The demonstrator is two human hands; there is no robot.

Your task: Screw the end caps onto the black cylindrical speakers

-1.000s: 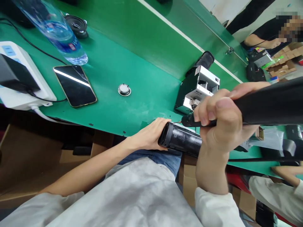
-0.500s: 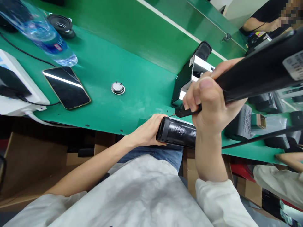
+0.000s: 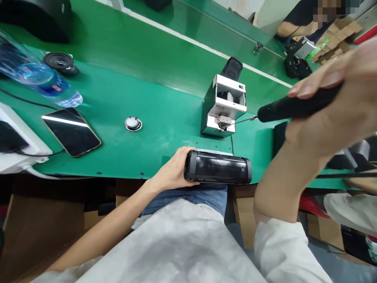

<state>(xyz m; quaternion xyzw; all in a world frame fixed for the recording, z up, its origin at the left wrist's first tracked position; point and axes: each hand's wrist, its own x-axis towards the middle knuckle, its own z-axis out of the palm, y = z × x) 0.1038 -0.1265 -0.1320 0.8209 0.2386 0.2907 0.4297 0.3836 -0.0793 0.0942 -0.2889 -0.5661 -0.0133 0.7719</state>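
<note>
L hand (image 3: 176,169) fingers wrapped round L end of blk housing (image 3: 218,168), remainder extending R. R hand (image 3: 332,100) fingers clenched on blk driver (image 3: 290,108), tip nr machine (image 3: 220,107).

Green table (image 3: 165,135), smooth, slightly shiny. Green panel (image 3: 141,59) along far side, white strip (image 3: 188,39) running across. Pale wall (image 3: 269,17) beyond. Cardboard boxes (image 3: 41,228) below table; red seat (image 3: 312,203) at right; grey floor (image 3: 344,267) lower right.
</note>
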